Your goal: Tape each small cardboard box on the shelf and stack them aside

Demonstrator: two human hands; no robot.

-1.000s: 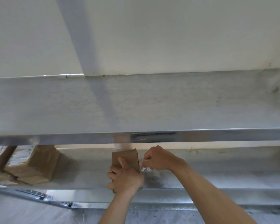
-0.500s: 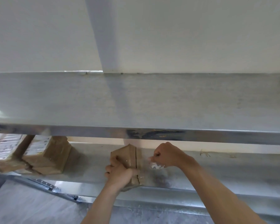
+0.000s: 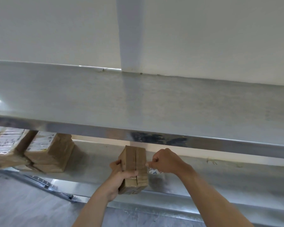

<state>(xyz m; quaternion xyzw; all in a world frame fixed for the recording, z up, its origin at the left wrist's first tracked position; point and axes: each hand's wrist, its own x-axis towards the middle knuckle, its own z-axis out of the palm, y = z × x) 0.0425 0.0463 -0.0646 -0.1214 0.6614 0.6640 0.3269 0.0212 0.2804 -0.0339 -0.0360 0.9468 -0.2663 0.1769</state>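
A small brown cardboard box (image 3: 133, 163) stands on the lower steel shelf (image 3: 220, 181), its flap seam facing me. My left hand (image 3: 120, 175) grips the box from the left, thumb across its front. My right hand (image 3: 165, 160) is fisted just right of the box and holds a roll of clear tape (image 3: 153, 171), mostly hidden under the fist. A stack of taped boxes with white labels (image 3: 47, 151) sits at the shelf's left end.
The upper steel shelf (image 3: 138, 102) overhangs the lower one and hides its back part. A white wall and pillar (image 3: 131, 33) rise behind. More labelled boxes (image 3: 5, 146) lie at the far left. Grey floor (image 3: 23, 207) shows below.
The box has been turned and tilted so its seam faces me. My left hand shifted lower on it. The view swung, so everything sits further right and nearer.
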